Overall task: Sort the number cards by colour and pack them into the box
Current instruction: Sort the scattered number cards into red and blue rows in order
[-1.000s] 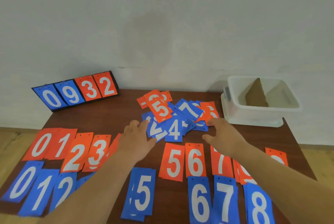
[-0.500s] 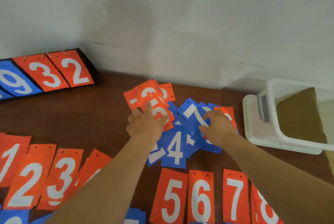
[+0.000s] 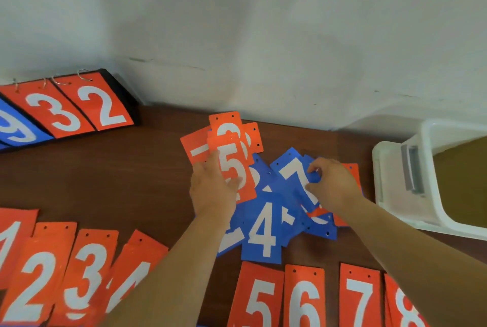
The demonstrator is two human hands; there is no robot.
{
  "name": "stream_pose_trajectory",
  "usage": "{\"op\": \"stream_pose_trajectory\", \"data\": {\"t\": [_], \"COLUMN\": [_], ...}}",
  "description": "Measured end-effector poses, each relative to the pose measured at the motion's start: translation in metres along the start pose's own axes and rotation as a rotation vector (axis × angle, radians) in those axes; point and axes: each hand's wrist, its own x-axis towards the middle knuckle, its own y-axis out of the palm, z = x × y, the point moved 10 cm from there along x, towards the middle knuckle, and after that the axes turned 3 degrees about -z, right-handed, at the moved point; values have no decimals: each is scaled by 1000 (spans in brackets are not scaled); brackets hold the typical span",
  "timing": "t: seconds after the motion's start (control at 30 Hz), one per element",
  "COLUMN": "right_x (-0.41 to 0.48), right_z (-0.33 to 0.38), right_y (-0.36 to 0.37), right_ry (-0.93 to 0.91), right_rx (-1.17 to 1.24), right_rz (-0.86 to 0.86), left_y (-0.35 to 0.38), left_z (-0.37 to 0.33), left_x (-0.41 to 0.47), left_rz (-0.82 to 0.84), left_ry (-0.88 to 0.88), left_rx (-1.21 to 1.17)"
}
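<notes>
A mixed heap of red and blue number cards lies mid-table. My left hand point(image 3: 213, 192) grips the red 5 card point(image 3: 233, 160) at the heap's left side, thumb across its face. My right hand point(image 3: 333, 187) pinches the blue 7 card point(image 3: 293, 169) with curled fingers. A blue 4 card point(image 3: 263, 229) lies flat below both hands. Other red cards point(image 3: 226, 125) fan out behind the red 5. The white box point(image 3: 395, 195) stands at the right edge, brown cardboard point(image 3: 463, 176) inside it.
Along the near edge red cards lie in rows: 1 to 4 point(image 3: 52, 271) at left, 5 to 8 point(image 3: 303, 297) at right. A black flip scoreboard point(image 3: 79, 108) showing 9, 3, 2 stands at the back left against the wall. Bare brown tabletop point(image 3: 118, 173) lies between.
Both hands have reached forward into the heap. My left hand has taken hold of the red 5 card and my right hand has closed on the blue 7. The view has shifted closer and rightward.
</notes>
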Motion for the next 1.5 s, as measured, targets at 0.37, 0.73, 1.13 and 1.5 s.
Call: {"op": "stream_pose_trajectory", "data": {"t": [0.37,0.73,1.13,1.5], "right_x": [-35,-96,-248,-365], "right_z": [-13,-3,8,-6], "right_y": [-29,-65,-143,-143], "right_ry": [32,2,-155,-195], "right_rx": [9,312,704,827], "right_rz": [-100,-230,-265,-265], "left_y": [-34,-75,-173,-231], "left_z": [20,16,-46,-30], "left_x": [-6,-65,-203,-298], "left_rz": [63,131,82,43], "left_ry": [-54,-26,240,368], "left_rx": [-39,-202,-451,-443]}}
